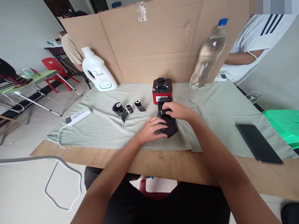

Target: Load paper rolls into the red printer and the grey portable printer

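Observation:
A small red and black box-shaped device [162, 91] stands near the cardboard, with a strip of shiny black film on its top. In front of it lies a crumpled black film-like piece [172, 127]. My left hand [152, 129] rests on that piece's left side, fingers spread. Just above, the bent fingers of my right hand [176, 110] close on a dark roll-like piece [163, 112], partly hidden by them. To the left are a thick black film roll [117, 108], a smaller roll [129, 109] with a loose tail and another roll [139, 105] with its end unwound.
A cardboard screen [158, 40] borders the cloth-covered table [102, 133]. Before it stand a white detergent bottle [99, 73] and a water bottle [207, 57]. A white power strip [79, 116] lies left, a phone [259, 143] right. People are beyond the screen.

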The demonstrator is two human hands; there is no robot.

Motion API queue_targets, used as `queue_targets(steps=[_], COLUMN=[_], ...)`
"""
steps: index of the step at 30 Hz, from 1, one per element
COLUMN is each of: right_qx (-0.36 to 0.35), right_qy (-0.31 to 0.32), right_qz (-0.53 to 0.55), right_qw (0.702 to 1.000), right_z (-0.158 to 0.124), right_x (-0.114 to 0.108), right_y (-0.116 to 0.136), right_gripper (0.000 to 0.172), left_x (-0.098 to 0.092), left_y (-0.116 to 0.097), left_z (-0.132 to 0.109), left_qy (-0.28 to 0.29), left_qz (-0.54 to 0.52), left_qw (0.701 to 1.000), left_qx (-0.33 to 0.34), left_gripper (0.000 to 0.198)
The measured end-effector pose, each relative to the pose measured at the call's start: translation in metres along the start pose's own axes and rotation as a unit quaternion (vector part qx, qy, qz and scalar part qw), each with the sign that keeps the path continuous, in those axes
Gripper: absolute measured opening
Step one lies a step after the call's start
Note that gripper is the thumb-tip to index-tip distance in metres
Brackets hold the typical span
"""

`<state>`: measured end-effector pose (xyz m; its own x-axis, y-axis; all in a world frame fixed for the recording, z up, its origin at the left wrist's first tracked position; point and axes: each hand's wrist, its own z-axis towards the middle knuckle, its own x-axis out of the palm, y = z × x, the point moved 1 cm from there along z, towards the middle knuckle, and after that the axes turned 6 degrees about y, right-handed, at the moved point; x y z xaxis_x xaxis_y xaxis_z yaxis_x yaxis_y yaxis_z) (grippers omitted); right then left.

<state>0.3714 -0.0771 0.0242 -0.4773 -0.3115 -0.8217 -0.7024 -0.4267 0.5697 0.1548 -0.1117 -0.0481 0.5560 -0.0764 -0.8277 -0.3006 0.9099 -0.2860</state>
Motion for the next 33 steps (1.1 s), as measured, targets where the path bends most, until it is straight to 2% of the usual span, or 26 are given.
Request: queue_targets(steps=[3, 4, 6, 9, 14, 18, 20, 23, 25, 29, 33], right_qx=[0.016, 0.019, 0.022, 0.031, 0.071, 0.112, 0.121, 0.127, 0.123, 0.084, 0.020], right_qy=[0.003, 0.004, 0.006, 0.006, -0.045, -0.059, -0.089, -0.182, -0.209, -0.179, -0.074], right_qz=[-0.022, -0.031, -0.049, -0.103, -0.220, -0.190, -0.156, -0.122, -0.108, -0.053, -0.015], right_qw=[1.000, 0.999, 0.999, 0.994, 0.972, 0.974, 0.976, 0.967, 0.964, 0.979, 0.997], right_z=[0.002, 0.002, 0.005, 0.008, 0.007, 0.007, 0.008, 0.008, 0.008, 0.005, -0.004], right_x=[0.003, 0.004, 0.010, 0.021, 0.029, 0.023, 0.018, 0.012, 0.009, 0.001, -0.009], right_y=[-0.003, -0.004, -0.006, -0.005, 0.006, 0.007, 0.005, -0.001, -0.006, -0.012, -0.012], right_gripper=[0.025, 0.025, 0.025, 0.027, 0.023, 0.016, 0.011, 0.024, 0.035, 0.036, 0.028], left_x=[-0.004, -0.005, -0.005, -0.002, 0.001, 0.002, 0.003, 0.004, 0.004, 0.001, 0.000], left_y=[-0.002, -0.003, -0.005, -0.005, -0.003, -0.005, -0.006, -0.007, -0.008, -0.010, -0.011], left_z=[0.000, 0.000, 0.001, 0.001, 0.000, 0.001, 0.002, 0.003, 0.003, 0.003, 0.001], left_qy=[0.061, 0.076, 0.092, 0.067, 0.029, 0.021, 0.017, 0.005, 0.000, -0.007, -0.008], left_qz=[0.004, 0.015, 0.036, 0.052, 0.056, 0.057, 0.053, 0.047, 0.042, 0.036, 0.038], left_qw=[0.998, 0.997, 0.995, 0.996, 0.998, 0.998, 0.998, 0.998, 0.999, 0.999, 0.999], left_qx=[0.002, -0.001, -0.004, -0.003, 0.004, -0.010, -0.021, -0.030, -0.029, -0.009, 0.010], left_gripper=[0.062, 0.064, 0.056, 0.033, 0.027, 0.026, 0.025, 0.024, 0.024, 0.024, 0.023])
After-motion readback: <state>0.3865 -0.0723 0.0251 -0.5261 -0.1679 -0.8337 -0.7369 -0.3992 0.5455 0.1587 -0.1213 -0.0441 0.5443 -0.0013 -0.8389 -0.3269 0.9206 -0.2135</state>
